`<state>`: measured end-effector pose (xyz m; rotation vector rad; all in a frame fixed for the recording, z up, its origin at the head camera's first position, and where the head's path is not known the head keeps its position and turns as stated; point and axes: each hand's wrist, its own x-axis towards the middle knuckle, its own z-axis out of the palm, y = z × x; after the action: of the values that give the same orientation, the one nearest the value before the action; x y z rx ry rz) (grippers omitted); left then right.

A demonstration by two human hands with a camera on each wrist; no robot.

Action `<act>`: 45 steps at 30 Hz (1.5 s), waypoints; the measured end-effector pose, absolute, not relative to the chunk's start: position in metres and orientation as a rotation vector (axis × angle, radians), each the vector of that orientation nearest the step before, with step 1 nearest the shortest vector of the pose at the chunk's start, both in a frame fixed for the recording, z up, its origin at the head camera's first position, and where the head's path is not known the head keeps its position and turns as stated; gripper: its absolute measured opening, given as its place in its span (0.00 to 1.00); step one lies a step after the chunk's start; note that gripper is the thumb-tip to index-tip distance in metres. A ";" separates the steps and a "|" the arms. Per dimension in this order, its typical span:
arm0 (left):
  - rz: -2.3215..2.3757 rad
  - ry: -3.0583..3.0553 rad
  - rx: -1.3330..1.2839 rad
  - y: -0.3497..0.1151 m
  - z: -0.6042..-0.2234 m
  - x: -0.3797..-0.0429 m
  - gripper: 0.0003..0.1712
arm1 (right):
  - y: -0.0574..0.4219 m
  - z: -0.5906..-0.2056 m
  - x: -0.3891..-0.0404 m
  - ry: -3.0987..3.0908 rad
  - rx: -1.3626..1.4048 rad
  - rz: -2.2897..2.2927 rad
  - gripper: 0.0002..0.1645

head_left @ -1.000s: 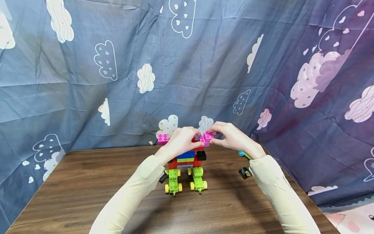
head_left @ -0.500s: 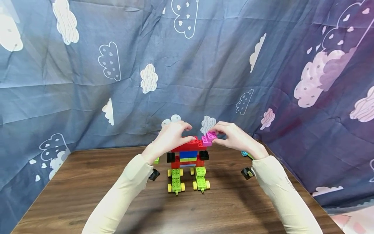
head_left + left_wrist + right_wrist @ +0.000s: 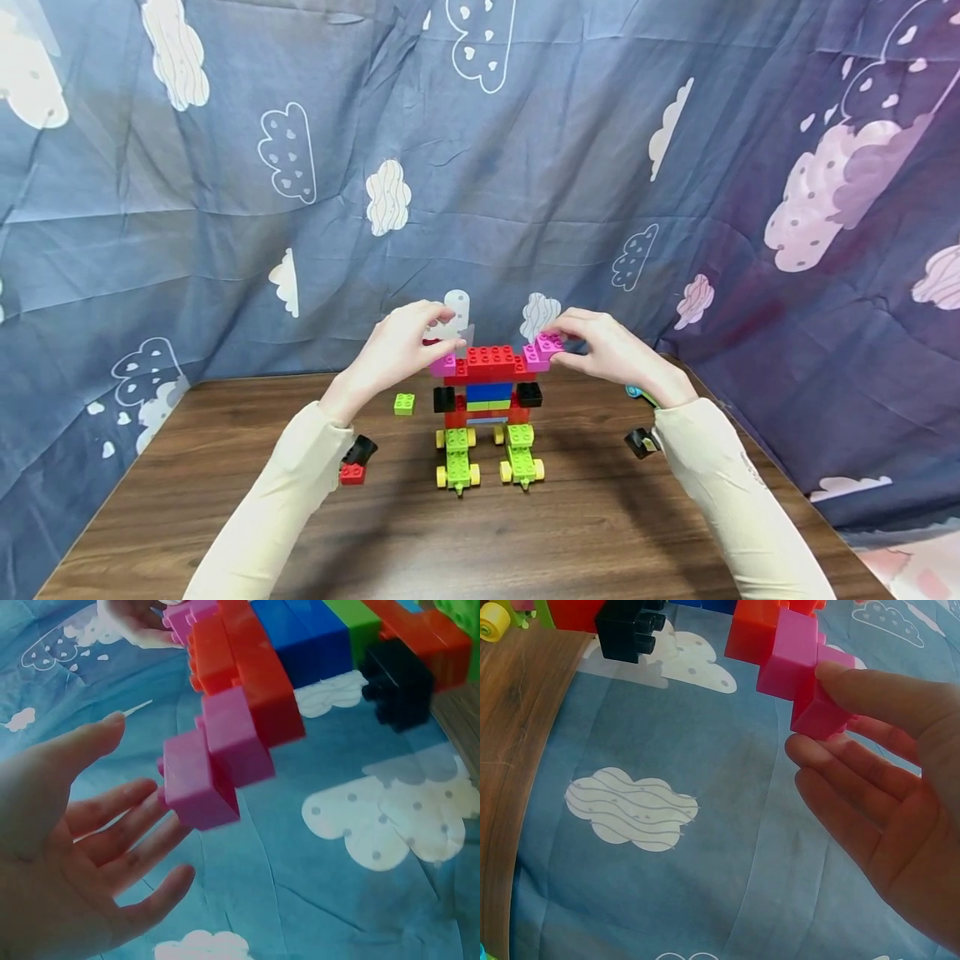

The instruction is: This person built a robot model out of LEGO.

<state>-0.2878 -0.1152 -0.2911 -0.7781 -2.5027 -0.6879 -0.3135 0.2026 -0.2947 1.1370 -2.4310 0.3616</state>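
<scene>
A toy-brick figure stands on the table: two green wheeled bases (image 3: 457, 458), a blue brick (image 3: 489, 392), red bricks (image 3: 491, 358) across the top, black bricks (image 3: 529, 394) at its sides. Stepped pink bricks stick out from both upper ends. My right hand (image 3: 607, 350) pinches the outer right pink brick (image 3: 821, 709) between thumb and fingers. At the other end my left hand (image 3: 397, 342) is beside the outer left pink brick (image 3: 195, 780), thumb apart from it and fingers spread. Whether those fingertips touch the brick, I cannot tell.
Left of the figure lie a small green brick (image 3: 404, 404), a black piece (image 3: 362, 450) and a red brick (image 3: 352, 474). Near the right forearm are another black piece (image 3: 642, 442) and a blue round piece (image 3: 633, 390). Cloud-print cloth (image 3: 450, 167) hangs behind the table (image 3: 420, 542).
My left hand has left the right-hand pink bricks and moved left across the figure's top to its left end. My right hand keeps hold of its pink brick.
</scene>
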 end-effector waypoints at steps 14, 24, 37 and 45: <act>-0.737 -2.408 -0.561 -0.171 -0.320 -0.285 0.25 | 0.204 -0.293 -0.310 -2.464 1.107 0.339 0.20; -0.691 -2.454 -0.589 -0.211 -0.374 -0.288 0.21 | 0.205 -0.293 -0.309 -2.467 1.098 0.345 0.21; -0.659 -2.782 -0.950 -0.253 -0.425 -0.278 0.34 | 0.204 -0.295 -0.310 -2.428 1.122 0.365 0.20; -0.651 -2.850 -1.058 -0.257 -0.442 -0.273 0.23 | 0.203 -0.298 -0.307 -2.416 1.131 0.407 0.20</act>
<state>-0.2726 -0.2570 -0.4416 -1.0580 -2.8498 -0.6505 -0.3072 0.2035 -0.2985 1.1314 -2.4159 0.4067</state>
